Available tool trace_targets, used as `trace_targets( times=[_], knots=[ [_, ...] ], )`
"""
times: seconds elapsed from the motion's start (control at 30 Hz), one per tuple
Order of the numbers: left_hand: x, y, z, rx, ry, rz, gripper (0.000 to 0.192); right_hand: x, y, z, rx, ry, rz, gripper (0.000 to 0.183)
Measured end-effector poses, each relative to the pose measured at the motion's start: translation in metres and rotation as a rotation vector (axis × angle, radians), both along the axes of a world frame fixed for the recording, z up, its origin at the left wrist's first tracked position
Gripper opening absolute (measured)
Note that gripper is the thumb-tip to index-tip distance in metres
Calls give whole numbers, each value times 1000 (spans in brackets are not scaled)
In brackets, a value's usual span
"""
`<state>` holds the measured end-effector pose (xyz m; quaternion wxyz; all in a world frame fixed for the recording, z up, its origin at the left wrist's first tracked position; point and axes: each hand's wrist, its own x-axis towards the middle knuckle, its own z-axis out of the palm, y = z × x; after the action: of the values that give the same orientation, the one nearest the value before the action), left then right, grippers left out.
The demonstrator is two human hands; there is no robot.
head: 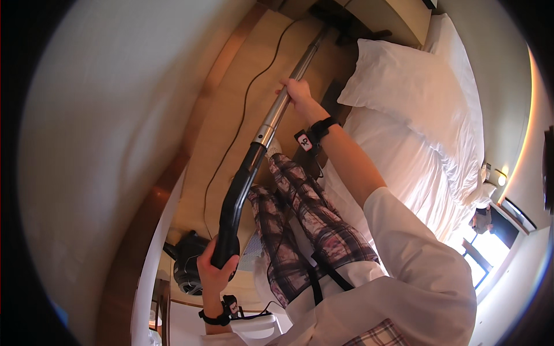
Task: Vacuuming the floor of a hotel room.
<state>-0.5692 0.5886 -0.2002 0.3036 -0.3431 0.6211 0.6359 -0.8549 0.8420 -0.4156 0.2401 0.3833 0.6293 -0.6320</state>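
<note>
My left hand (216, 269) is closed around the lower end of a black curved vacuum handle (236, 207). The handle joins a metal vacuum wand (273, 116), which slants up and away over the floor. Farther along, my right hand (297, 91) grips this metal tube. The wand's far end reaches into a dark area beside furniture at the top, where the floor head is hard to make out. A black vacuum canister (187, 264) rests on the floor left of my left hand. Both wrists wear black straps with small devices.
A thin dark cord (246, 97) runs along the floor on the left, near the wall's wooden baseboard (216, 73). On the right stands a bed with white bedding (389, 134) and a white pillow (402, 78). My legs are between the wand and the bed. A cabinet (398, 19) stands at the top.
</note>
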Motion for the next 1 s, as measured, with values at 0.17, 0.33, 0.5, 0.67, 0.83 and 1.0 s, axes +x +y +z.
trace_targets(
  times=[0.17,0.33,0.5,0.67,0.83,1.0],
  knots=[
    [21,-19,25,-233,124,-215,53,10,-5,-14,231,126,116,45],
    [57,-45,44,-385,180,-298,51,64,-28,1,167,61,111,49],
    [84,-82,79,-398,98,-403,52,125,-58,35,-63,64,3,45],
    [98,-116,91,-433,133,-473,45,165,-72,39,-159,-35,-63,41],
    [103,-90,79,-277,79,-424,42,176,-41,38,-154,-41,-125,31],
    [128,-40,66,-248,165,-480,45,182,11,50,-24,-121,-44,29]
  ],
)
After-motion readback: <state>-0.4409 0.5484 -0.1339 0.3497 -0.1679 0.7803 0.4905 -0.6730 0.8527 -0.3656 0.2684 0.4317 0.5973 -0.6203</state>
